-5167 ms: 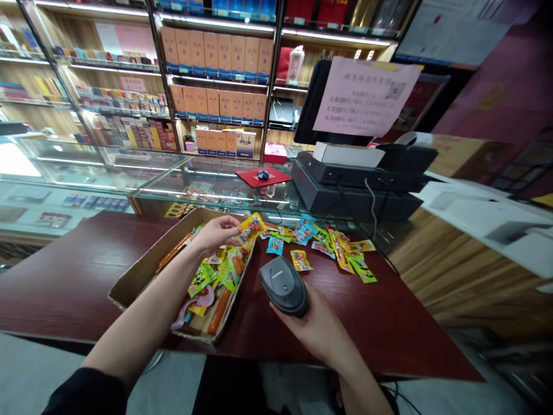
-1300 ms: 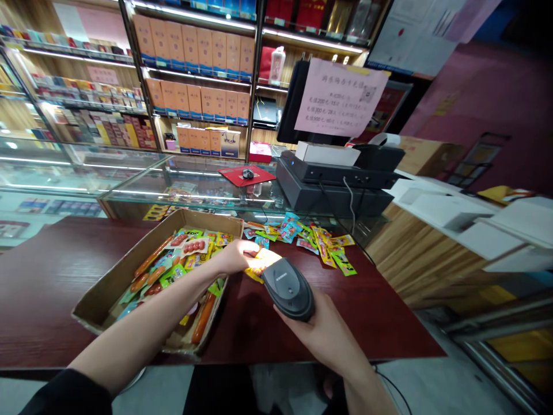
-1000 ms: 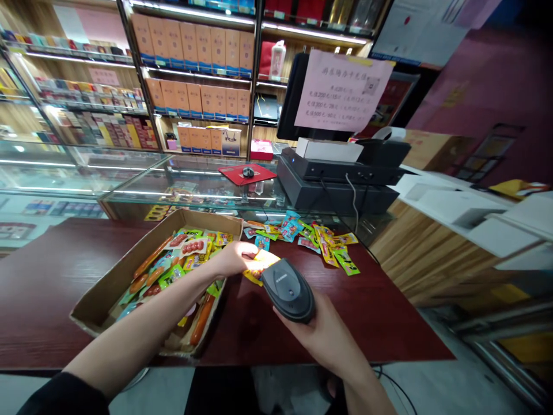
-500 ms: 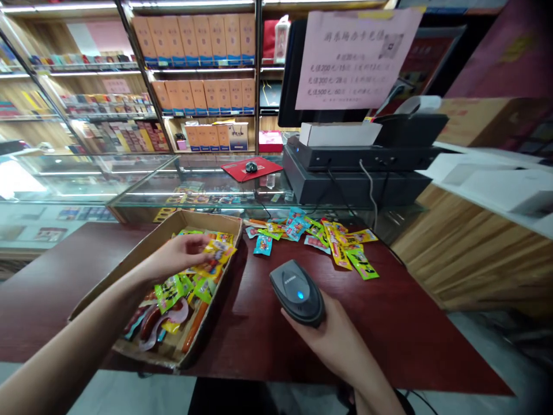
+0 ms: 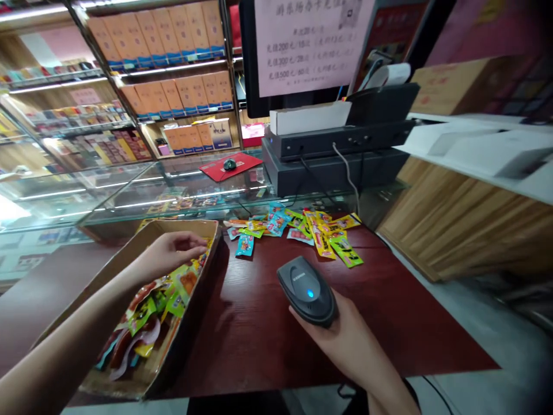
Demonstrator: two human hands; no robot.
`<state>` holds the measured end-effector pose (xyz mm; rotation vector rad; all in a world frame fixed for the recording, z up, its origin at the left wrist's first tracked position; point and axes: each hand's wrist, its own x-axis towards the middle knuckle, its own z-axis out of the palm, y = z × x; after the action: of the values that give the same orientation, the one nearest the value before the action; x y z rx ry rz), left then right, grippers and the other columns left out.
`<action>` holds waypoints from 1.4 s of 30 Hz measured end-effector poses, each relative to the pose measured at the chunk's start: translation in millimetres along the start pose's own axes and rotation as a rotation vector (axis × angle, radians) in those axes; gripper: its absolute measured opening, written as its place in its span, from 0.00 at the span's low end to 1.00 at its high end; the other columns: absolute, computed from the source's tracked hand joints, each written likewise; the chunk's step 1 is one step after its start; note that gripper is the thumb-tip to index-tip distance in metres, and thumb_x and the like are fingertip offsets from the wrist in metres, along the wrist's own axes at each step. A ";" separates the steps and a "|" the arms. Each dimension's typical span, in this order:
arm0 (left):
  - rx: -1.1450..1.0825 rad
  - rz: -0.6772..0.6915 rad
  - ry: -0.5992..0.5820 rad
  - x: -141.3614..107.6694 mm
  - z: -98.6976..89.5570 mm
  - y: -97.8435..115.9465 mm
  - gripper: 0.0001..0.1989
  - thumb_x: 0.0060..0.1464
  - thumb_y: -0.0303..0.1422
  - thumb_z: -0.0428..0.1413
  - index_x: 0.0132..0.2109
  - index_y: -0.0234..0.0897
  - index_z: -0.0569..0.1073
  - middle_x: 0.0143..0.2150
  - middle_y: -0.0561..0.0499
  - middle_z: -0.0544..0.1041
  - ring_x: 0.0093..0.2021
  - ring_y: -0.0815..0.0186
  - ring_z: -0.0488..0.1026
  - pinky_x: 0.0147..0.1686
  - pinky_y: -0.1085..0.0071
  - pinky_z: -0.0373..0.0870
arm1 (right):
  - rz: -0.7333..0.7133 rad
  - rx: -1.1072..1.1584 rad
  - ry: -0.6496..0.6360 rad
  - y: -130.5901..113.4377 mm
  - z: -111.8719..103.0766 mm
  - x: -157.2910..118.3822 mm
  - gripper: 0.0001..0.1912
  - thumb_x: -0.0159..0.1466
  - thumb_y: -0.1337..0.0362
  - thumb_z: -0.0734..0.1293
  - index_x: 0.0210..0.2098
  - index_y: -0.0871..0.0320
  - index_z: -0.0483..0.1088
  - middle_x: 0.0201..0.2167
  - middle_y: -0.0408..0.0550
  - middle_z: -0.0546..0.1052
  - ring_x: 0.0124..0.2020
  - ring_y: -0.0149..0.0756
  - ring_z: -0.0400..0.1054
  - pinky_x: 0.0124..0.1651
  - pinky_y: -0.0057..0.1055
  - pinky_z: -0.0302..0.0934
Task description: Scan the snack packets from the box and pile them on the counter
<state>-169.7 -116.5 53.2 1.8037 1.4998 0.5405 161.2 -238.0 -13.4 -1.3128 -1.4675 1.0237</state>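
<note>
My left hand (image 5: pixel 175 251) hovers over the far end of a cardboard box (image 5: pixel 129 251), its fingers loosely bent and thumb apart, with nothing visible between them. Inside the box lie green and yellow snack packets (image 5: pixel 149 314) and brown, sausage-like snacks. In my right hand (image 5: pixel 345 334) is a dark grey barcode scanner (image 5: pixel 307 291) with a blue light lit, held above the table with its head pointing away from me. Beyond the scanner, a loose pile of small yellow, green and blue snack packets (image 5: pixel 317 233) rests on the dark red table (image 5: pixel 250 334).
A glass counter (image 5: pixel 181 173) borders the table's far side, with a black mouse (image 5: pixel 229 165) on a red pad (image 5: pixel 246 162). A dark cash drawer (image 5: pixel 311 177) and a monitor bearing a pink paper sign (image 5: pixel 313 49) stand at the back. Wooden cabinets (image 5: pixel 466 219) are at right.
The yellow packet that my left hand held is out of its fingers. The whole view has shifted and tilted slightly; the scanner stays in my right hand.
</note>
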 end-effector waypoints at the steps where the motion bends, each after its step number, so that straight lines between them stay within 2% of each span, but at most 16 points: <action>1: 0.078 0.073 -0.019 14.4 12.4 4.8 0.21 0.51 0.50 0.58 0.42 0.36 0.77 0.35 0.49 0.79 0.35 0.63 0.75 0.36 0.70 0.72 | 0.007 -0.012 0.012 0.3 -3.9 -2.7 0.18 0.60 0.61 0.70 0.50 0.56 0.71 0.45 0.50 0.81 0.46 0.43 0.76 0.50 0.37 0.70; 3: 0.275 0.189 -0.040 41.6 38.3 10.9 0.20 0.54 0.48 0.55 0.43 0.37 0.77 0.36 0.48 0.80 0.37 0.61 0.76 0.39 0.69 0.72 | 0.015 -0.040 0.046 0.3 -10.6 -8.3 0.18 0.61 0.61 0.70 0.50 0.54 0.71 0.46 0.49 0.80 0.47 0.43 0.76 0.51 0.37 0.69; 5: 0.533 0.255 -0.039 65.8 64.3 12.2 0.20 0.55 0.44 0.55 0.48 0.35 0.76 0.42 0.44 0.80 0.42 0.57 0.76 0.44 0.65 0.71 | 0.021 -0.062 0.070 0.0 -15.6 -14.2 0.17 0.61 0.60 0.70 0.50 0.53 0.71 0.47 0.48 0.80 0.47 0.42 0.75 0.52 0.36 0.69; 8: 0.860 0.196 -0.074 92.9 97.1 8.2 0.22 0.57 0.43 0.53 0.50 0.29 0.73 0.49 0.33 0.77 0.49 0.49 0.75 0.48 0.59 0.69 | 0.029 -0.087 0.083 -0.1 -19.4 -22.6 0.17 0.61 0.61 0.69 0.50 0.53 0.71 0.46 0.48 0.80 0.47 0.41 0.75 0.52 0.36 0.69; 11: 0.943 0.145 -0.111 106.1 115.5 2.7 0.19 0.62 0.41 0.48 0.49 0.30 0.72 0.47 0.32 0.77 0.48 0.48 0.76 0.44 0.58 0.71 | 0.033 -0.119 0.102 -1.1 -19.0 -28.1 0.17 0.62 0.61 0.69 0.50 0.54 0.70 0.47 0.48 0.80 0.47 0.41 0.75 0.52 0.36 0.68; 14: 0.854 0.192 -0.120 106.4 120.1 -1.9 0.14 0.57 0.35 0.54 0.49 0.34 0.70 0.45 0.36 0.78 0.48 0.49 0.76 0.44 0.60 0.70 | 0.026 -0.146 0.104 -5.1 -13.1 -29.3 0.16 0.61 0.62 0.69 0.49 0.54 0.71 0.45 0.48 0.80 0.46 0.41 0.76 0.51 0.36 0.69; 16: 0.775 0.217 -0.137 101.5 118.5 -4.6 0.14 0.51 0.31 0.59 0.46 0.35 0.70 0.44 0.40 0.78 0.47 0.53 0.76 0.45 0.63 0.69 | 0.012 -0.145 0.081 -9.5 -5.8 -28.4 0.16 0.61 0.63 0.69 0.49 0.55 0.71 0.45 0.49 0.80 0.45 0.41 0.76 0.50 0.35 0.69; 19: 0.591 0.206 -0.129 87.6 110.4 -7.5 0.20 0.45 0.32 0.63 0.46 0.36 0.69 0.40 0.46 0.78 0.41 0.59 0.77 0.38 0.69 0.71 | -0.019 -0.136 0.051 -17.9 8.6 -26.7 0.17 0.61 0.64 0.69 0.50 0.55 0.71 0.47 0.49 0.79 0.47 0.41 0.75 0.52 0.35 0.68; 21: 0.312 0.181 -0.116 72.9 101.2 -7.5 0.23 0.43 0.34 0.65 0.47 0.36 0.68 0.38 0.48 0.79 0.36 0.62 0.77 0.34 0.71 0.71 | -0.041 -0.132 0.041 -24.5 19.3 -25.9 0.18 0.60 0.64 0.69 0.50 0.54 0.71 0.47 0.49 0.80 0.47 0.41 0.75 0.52 0.36 0.68; 24: -0.130 0.166 -0.179 43.3 82.6 -3.9 0.17 0.44 0.37 0.64 0.41 0.36 0.72 0.33 0.50 0.80 0.32 0.64 0.78 0.32 0.71 0.72 | -0.076 -0.117 0.011 -36.2 36.3 -24.0 0.19 0.60 0.66 0.69 0.51 0.53 0.70 0.47 0.48 0.80 0.46 0.41 0.75 0.50 0.35 0.68; 26: -0.282 0.162 -0.183 21.9 69.1 -0.4 0.15 0.44 0.38 0.65 0.37 0.35 0.74 0.30 0.51 0.80 0.31 0.64 0.78 0.32 0.72 0.72 | -0.105 -0.111 -0.024 -44.9 48.6 -21.9 0.19 0.60 0.67 0.69 0.52 0.53 0.70 0.46 0.47 0.80 0.46 0.41 0.75 0.50 0.35 0.68; 30: -0.339 0.122 -0.055 -12.0 45.9 1.0 0.16 0.41 0.38 0.67 0.37 0.34 0.78 0.28 0.52 0.80 0.28 0.66 0.77 0.28 0.75 0.69 | -0.181 -0.128 -0.099 -60.6 74.0 -16.7 0.19 0.60 0.67 0.69 0.51 0.52 0.71 0.47 0.46 0.80 0.47 0.42 0.75 0.51 0.35 0.68; 33: -0.342 0.120 0.012 -25.0 34.9 -6.6 0.16 0.41 0.37 0.67 0.38 0.33 0.79 0.26 0.53 0.79 0.26 0.68 0.74 0.26 0.76 0.66 | -0.209 -0.175 -0.129 -68.4 89.3 -13.7 0.20 0.60 0.65 0.70 0.52 0.51 0.70 0.46 0.46 0.80 0.45 0.41 0.76 0.48 0.35 0.68; 38: -0.394 0.136 0.031 -33.2 27.9 -21.1 0.17 0.41 0.36 0.66 0.38 0.32 0.78 0.27 0.52 0.79 0.27 0.68 0.74 0.27 0.76 0.66 | -0.207 -0.226 -0.146 -75.4 102.4 -11.3 0.16 0.61 0.60 0.70 0.49 0.53 0.71 0.42 0.47 0.81 0.42 0.42 0.77 0.44 0.34 0.69; 42: -0.409 0.214 -0.026 -38.6 26.0 -22.0 0.12 0.41 0.35 0.65 0.33 0.31 0.78 0.29 0.51 0.79 0.28 0.67 0.74 0.28 0.75 0.68 | -0.210 -0.247 -0.143 -78.2 106.3 -12.3 0.15 0.62 0.60 0.69 0.48 0.54 0.72 0.43 0.49 0.81 0.43 0.43 0.77 0.44 0.34 0.69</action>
<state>-174.9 -159.0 24.5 1.6427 1.0872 0.8578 38.9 -259.8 32.7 -1.2412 -1.8453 0.8326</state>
